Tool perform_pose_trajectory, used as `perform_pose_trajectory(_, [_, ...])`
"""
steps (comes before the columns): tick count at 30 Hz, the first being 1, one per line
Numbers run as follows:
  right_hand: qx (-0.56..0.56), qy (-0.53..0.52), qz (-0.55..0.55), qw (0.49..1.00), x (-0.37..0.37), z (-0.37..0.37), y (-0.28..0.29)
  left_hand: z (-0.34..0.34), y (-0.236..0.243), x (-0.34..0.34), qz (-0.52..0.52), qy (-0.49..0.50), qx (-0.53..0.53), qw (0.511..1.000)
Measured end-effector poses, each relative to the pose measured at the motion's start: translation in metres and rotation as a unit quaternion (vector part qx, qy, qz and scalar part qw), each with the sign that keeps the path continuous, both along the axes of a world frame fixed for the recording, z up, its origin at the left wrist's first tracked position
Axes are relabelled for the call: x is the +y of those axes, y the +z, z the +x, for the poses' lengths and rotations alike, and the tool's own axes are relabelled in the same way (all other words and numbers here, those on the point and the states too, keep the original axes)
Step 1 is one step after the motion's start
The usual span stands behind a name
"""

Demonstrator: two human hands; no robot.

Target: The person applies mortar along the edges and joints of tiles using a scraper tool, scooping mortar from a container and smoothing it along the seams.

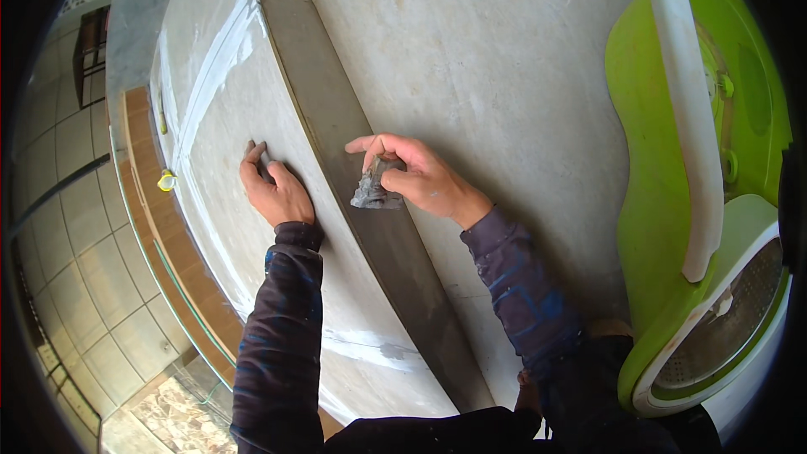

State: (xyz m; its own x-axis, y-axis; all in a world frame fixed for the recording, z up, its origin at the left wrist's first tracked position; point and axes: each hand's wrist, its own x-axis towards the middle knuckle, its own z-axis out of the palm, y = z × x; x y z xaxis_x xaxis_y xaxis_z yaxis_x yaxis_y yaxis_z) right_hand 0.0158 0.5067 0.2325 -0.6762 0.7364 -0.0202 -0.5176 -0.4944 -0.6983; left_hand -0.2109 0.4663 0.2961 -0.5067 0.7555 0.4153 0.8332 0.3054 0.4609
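Observation:
My left hand rests on a large grey tiled surface marked with white streaks along its joints. Two of its fingers stretch out and touch the tile, with the thumb apart from them. To its right, my right hand pinches a small, grey, crusted piece between thumb and fingers, its index finger pointing left. Whether this piece is a scraper or a wad of cloth I cannot tell. It is over the dark grey strip that runs along the edge of the streaked surface.
On the right stands a green plastic object with a white bar and an oval perforated panel. A brown strip borders the left side, near a small yellow-and-white item. Pale floor tiles lie beyond.

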Motion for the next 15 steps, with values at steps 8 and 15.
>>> perform_pose_trajectory(8, [-0.062, 0.005, 0.104, 0.993, 0.003, -0.01, -0.002, -0.002, -0.004, -0.001, 0.0, -0.003, 0.004, 1.0])
perform_pose_trajectory(15, [-0.08, 0.013, 0.13, 0.988, -0.014, 0.0, 0.005, -0.005, -0.004, -0.005, -0.004, -0.002, 0.012, 1.0])
